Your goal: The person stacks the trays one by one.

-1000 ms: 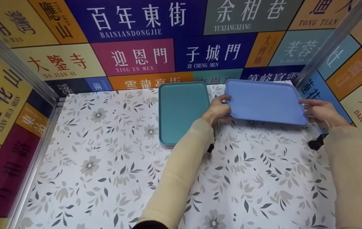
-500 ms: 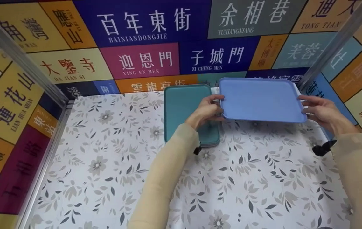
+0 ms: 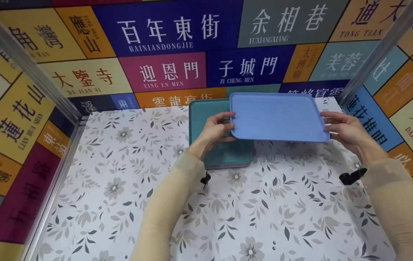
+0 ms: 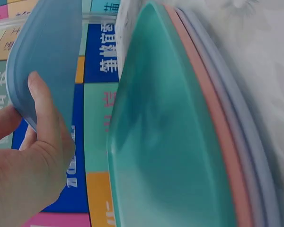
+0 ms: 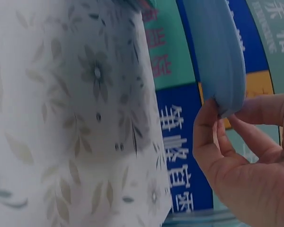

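Observation:
A blue rectangular tray is held level above the table by both hands. My left hand pinches its left short edge, and my right hand pinches the right one. In the left wrist view the left fingers grip the tray's rim. The right wrist view has the right hand pinching a corner of the blue tray. Beneath the tray's left part lies a teal tray, partly covered from view. It tops a stack; pink and pale lilac rims show under it.
The table wears a white cloth with a leaf and flower print. Panels of coloured signs stand along the back and both sides. Metal posts frame the corners. A black wrist-worn device sits by the right sleeve.
Both hands have carried the blue tray up off the table's right side and leftward, so it now overlaps the teal stack. The stack itself stays put.

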Tool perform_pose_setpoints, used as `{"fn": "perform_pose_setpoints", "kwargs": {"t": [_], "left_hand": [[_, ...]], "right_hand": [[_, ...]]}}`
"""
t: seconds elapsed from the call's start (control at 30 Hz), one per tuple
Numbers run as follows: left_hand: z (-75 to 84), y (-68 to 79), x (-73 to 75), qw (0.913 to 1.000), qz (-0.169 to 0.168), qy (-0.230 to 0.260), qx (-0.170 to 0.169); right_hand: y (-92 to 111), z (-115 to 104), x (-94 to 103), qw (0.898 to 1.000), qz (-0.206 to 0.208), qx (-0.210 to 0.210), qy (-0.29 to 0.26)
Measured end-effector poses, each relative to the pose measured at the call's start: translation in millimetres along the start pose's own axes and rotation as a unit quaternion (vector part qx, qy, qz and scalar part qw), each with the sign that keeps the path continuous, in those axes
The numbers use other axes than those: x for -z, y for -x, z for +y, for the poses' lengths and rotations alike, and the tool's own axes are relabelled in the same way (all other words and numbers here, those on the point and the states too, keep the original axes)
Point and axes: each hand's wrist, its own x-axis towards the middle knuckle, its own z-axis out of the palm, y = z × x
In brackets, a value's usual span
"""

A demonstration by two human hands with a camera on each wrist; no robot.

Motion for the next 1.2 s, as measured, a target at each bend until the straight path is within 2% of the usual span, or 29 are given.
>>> {"fn": "perform_pose_setpoints", "kwargs": {"t": [0.13, 0.3, 0.47, 0.6, 0.77, 0.87, 1.03, 1.2], "left_hand": [[-6.2, 11.4, 19.5, 1.0, 0.0, 0.009, 0.0], [-14.1, 23.8, 42.6, 0.9999, 0.0, 0.01, 0.003], [-18.5, 34.8, 61.5, 0.9998, 0.016, 0.01, 0.006], [-18.1, 42.5, 70.5, 0.9995, 0.026, 0.016, 0.006], [-15.0, 47.9, 73.0, 0.9987, 0.046, 0.021, -0.006], [-13.2, 49.3, 70.3, 0.9973, 0.064, 0.033, -0.017], [-12.2, 51.0, 60.4, 0.993, 0.098, 0.061, -0.028], [-15.6, 51.1, 48.1, 0.9885, 0.121, 0.082, -0.037]], "right_hand": [[1.7, 0.8, -20.3, 1.0, -0.005, 0.027, -0.009], [5.4, 3.3, -41.0, 0.996, -0.031, 0.055, -0.057], [5.5, 8.4, -58.9, 0.99, -0.065, 0.056, -0.113], [5.3, 12.7, -71.8, 0.984, -0.069, 0.054, -0.152], [10.2, 18.5, -93.6, 0.981, -0.014, 0.074, -0.178], [13.4, 23.0, -112.8, 0.975, 0.045, 0.093, -0.196], [12.1, 34.1, -157.0, 0.948, 0.159, 0.133, -0.241], [7.5, 51.1, -206.4, 0.92, 0.231, 0.171, -0.267]]}}
